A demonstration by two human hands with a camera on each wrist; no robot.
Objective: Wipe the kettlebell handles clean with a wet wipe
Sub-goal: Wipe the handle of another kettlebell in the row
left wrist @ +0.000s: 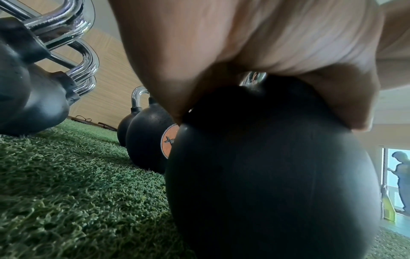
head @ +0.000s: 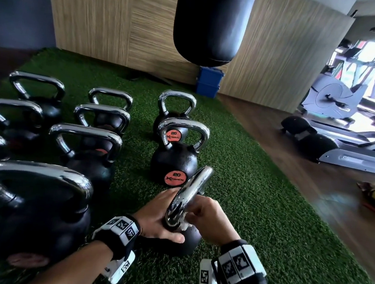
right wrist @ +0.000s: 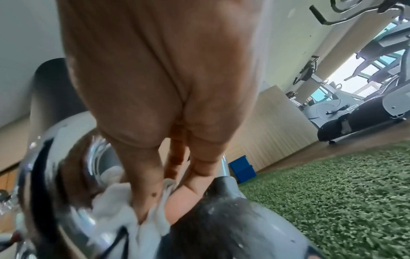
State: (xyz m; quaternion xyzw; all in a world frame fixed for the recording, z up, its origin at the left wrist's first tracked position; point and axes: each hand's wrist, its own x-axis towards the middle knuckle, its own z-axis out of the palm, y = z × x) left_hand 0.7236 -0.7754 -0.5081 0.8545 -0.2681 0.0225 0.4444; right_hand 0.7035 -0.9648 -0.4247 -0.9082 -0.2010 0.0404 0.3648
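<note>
Pinching a wet wipe [right wrist: 115,210] against the upright handle [head: 191,188], its arch running away from the camera, the right hand [head: 211,218] is pressing; left hand [head: 157,217] fingers are clasping the kettlebell [head: 192,239] on gym turf [head: 253,229].

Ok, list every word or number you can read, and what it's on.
"20": orange label on the middle kettlebell of the right row.
"20": second orange label on the far kettlebell behind it.
Brand word under each 20: begins with X, rest blurred.
Pink label on the nearest left kettlebell: too blurred to read.
</note>
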